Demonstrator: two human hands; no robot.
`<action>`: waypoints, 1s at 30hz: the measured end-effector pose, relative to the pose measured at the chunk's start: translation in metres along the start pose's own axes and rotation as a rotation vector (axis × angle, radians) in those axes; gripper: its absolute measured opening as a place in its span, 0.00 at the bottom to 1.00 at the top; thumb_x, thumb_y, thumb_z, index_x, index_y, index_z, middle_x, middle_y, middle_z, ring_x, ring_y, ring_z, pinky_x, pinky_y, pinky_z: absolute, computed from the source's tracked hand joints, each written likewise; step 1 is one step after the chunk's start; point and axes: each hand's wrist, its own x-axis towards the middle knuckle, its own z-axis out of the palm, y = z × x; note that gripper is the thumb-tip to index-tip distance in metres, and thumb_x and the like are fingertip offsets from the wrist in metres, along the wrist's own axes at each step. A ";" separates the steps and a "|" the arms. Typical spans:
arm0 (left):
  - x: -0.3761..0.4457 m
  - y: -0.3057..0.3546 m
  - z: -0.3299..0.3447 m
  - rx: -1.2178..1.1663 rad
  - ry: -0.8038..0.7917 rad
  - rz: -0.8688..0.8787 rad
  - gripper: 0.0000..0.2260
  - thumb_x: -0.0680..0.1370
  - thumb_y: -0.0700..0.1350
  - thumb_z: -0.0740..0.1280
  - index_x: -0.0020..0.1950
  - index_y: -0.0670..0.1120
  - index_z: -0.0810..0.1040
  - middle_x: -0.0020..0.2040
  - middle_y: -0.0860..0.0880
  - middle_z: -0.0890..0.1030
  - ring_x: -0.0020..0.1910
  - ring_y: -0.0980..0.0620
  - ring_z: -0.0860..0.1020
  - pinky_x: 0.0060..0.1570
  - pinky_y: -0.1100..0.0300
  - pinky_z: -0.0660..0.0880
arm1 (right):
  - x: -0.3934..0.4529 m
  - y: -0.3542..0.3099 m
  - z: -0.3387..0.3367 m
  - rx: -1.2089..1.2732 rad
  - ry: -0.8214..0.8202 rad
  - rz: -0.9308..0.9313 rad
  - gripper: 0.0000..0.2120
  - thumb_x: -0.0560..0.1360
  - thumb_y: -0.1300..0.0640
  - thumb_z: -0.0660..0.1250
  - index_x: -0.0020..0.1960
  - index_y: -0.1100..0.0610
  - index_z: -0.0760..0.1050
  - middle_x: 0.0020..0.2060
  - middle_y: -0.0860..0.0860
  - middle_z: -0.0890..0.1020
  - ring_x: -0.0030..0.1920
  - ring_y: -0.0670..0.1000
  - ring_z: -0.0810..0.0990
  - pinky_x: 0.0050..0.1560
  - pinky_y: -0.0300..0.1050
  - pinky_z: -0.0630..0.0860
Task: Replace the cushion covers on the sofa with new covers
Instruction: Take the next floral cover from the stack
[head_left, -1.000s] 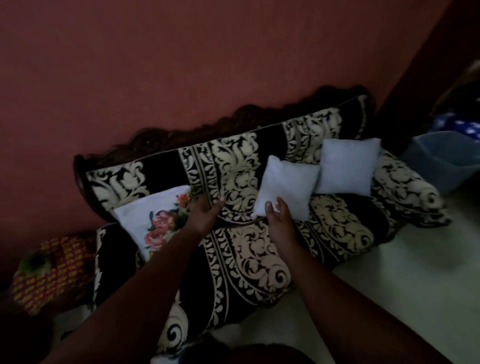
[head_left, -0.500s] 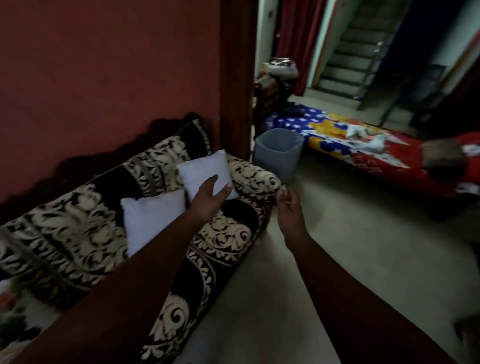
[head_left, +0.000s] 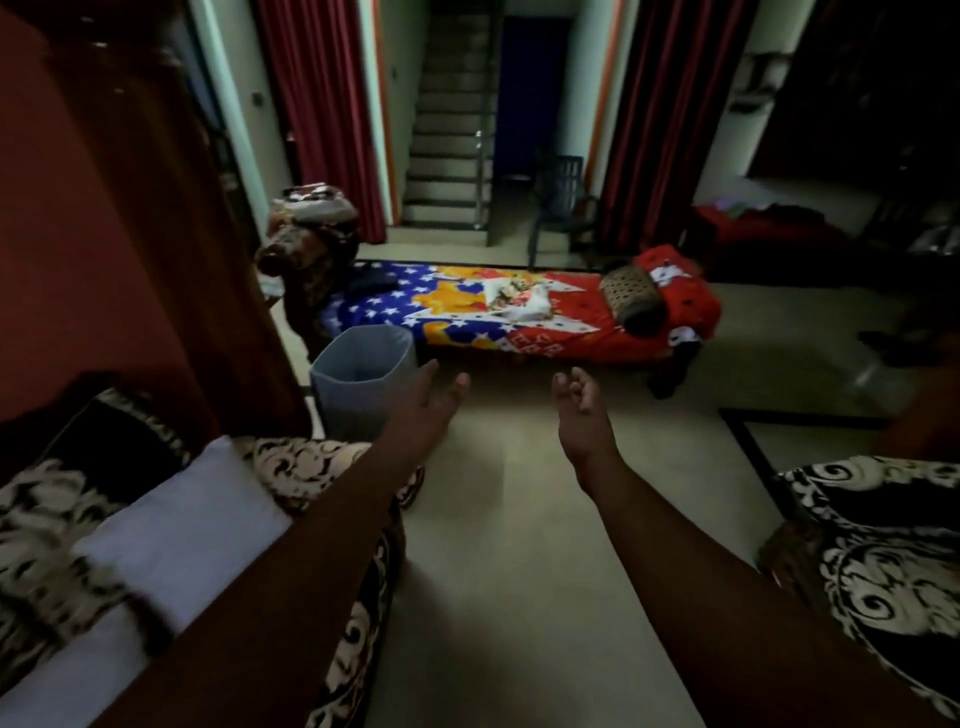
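The sofa (head_left: 311, 467), draped in a black and cream floral throw, fills the lower left. Two plain white cushions lie on it: one (head_left: 192, 530) beside my left forearm, another (head_left: 62, 680) at the bottom left corner, blurred. My left hand (head_left: 426, 405) reaches out over the floor past the sofa's end, fingers straight and empty. My right hand (head_left: 582, 410) is stretched forward beside it, fingers relaxed, holding nothing. On a low bed (head_left: 519, 322) across the room lies a crumpled floral cloth (head_left: 514, 299).
A grey bin (head_left: 363, 379) stands at the sofa's end. A second seat (head_left: 883, 571) with the same black and cream throw is at the right. Beige floor runs between them. Beyond the bed are a dark chair (head_left: 561, 208), red curtains and stairs.
My view has swung right, from the sofa toward the room. Both hands came off the white cushions and now reach forward over the floor, empty.
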 end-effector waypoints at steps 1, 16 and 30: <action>0.016 0.011 0.002 0.008 -0.034 0.005 0.45 0.63 0.80 0.66 0.76 0.61 0.66 0.73 0.47 0.74 0.70 0.43 0.75 0.68 0.39 0.73 | 0.018 -0.002 0.002 0.006 0.025 -0.003 0.30 0.79 0.39 0.64 0.77 0.51 0.64 0.74 0.54 0.70 0.71 0.51 0.71 0.66 0.45 0.69; 0.239 0.072 0.078 0.123 -0.145 0.039 0.34 0.79 0.62 0.67 0.81 0.56 0.58 0.81 0.46 0.61 0.75 0.44 0.67 0.68 0.44 0.73 | 0.228 0.003 -0.017 -0.023 0.129 -0.014 0.30 0.80 0.40 0.63 0.77 0.53 0.64 0.72 0.54 0.71 0.70 0.51 0.71 0.63 0.43 0.68; 0.401 0.033 0.177 0.379 -0.084 0.013 0.37 0.78 0.64 0.67 0.82 0.52 0.57 0.82 0.48 0.58 0.79 0.47 0.61 0.73 0.42 0.69 | 0.418 0.084 -0.061 -0.078 -0.004 0.115 0.31 0.78 0.40 0.65 0.76 0.54 0.65 0.72 0.56 0.72 0.71 0.51 0.71 0.64 0.42 0.67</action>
